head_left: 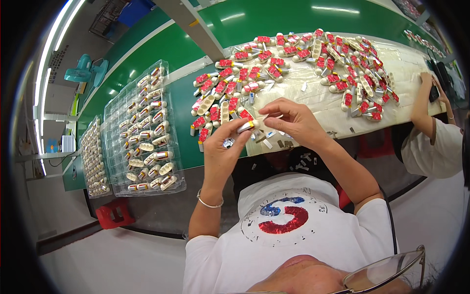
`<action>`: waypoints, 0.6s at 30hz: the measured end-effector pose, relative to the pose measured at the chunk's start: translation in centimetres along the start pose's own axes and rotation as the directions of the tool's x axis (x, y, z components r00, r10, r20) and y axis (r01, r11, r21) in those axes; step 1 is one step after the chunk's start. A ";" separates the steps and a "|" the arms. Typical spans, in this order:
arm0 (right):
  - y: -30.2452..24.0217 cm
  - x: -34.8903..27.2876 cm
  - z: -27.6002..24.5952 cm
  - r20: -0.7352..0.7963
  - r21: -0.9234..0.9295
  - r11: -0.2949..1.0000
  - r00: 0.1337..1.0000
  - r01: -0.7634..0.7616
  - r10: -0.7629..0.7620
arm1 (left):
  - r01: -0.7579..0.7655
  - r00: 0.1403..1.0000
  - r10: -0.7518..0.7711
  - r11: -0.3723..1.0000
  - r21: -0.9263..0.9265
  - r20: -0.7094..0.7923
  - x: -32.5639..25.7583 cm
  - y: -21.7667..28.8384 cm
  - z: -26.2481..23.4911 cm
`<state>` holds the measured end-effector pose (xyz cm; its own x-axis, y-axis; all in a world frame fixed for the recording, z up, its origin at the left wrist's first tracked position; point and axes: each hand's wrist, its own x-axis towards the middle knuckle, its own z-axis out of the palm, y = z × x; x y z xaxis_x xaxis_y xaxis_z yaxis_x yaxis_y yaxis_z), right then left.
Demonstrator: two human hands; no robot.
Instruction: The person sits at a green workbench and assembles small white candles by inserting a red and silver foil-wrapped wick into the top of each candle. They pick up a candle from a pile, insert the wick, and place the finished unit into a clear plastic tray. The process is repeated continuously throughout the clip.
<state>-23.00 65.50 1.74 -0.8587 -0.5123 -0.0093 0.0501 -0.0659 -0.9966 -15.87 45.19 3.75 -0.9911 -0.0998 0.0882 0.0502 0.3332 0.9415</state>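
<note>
My left hand (223,141) pinches a small white oblong piece (246,126) with a red and yellow label, at the near edge of the table. Beside it my right hand (296,121) hovers with thumb and forefinger brought together; whatever they hold is too small to name. A loose pile of similar white pieces with red labels (230,88) lies just beyond my hands. Some are turned over and show a row of round hollows. Small white and silver scraps (268,143) are scattered under my fingers.
A clear plastic tray (113,161) with rows of these pieces stands on the left, another tray (90,147) beyond it. A second heap (355,73) lies to the right. A co-worker's arm (422,105) reaches the table at far right. A metal post (193,29) rises behind.
</note>
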 end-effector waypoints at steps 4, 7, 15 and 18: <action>0.8 3.4 -2.8 -0.117 -0.563 0.783 0.912 0.265 -0.393 | 0.032 0.984 -0.027 0.999 0.023 -0.176 1.0 -1.2 -5.7; 2.8 6.1 -5.7 -0.073 -0.856 0.486 0.891 0.174 -0.447 | 0.053 0.964 -0.079 0.993 -0.109 -0.256 2.7 -3.1 -11.3; 2.2 4.6 -2.1 -0.061 -0.800 0.579 0.939 0.157 -0.339 | 0.149 0.744 0.085 0.946 0.288 -0.663 7.9 -13.2 -28.1; 3.2 3.8 -1.5 -0.052 -0.800 0.568 0.920 0.195 -0.390 | 0.197 0.735 0.248 0.813 0.548 -0.631 10.6 -14.8 -31.5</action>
<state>-26.91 64.63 -1.59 -0.8356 -0.4011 0.3754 -0.5472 0.5472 -0.6334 -23.23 9.71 1.00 -0.6381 -0.5826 0.5034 -0.2218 0.7652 0.6044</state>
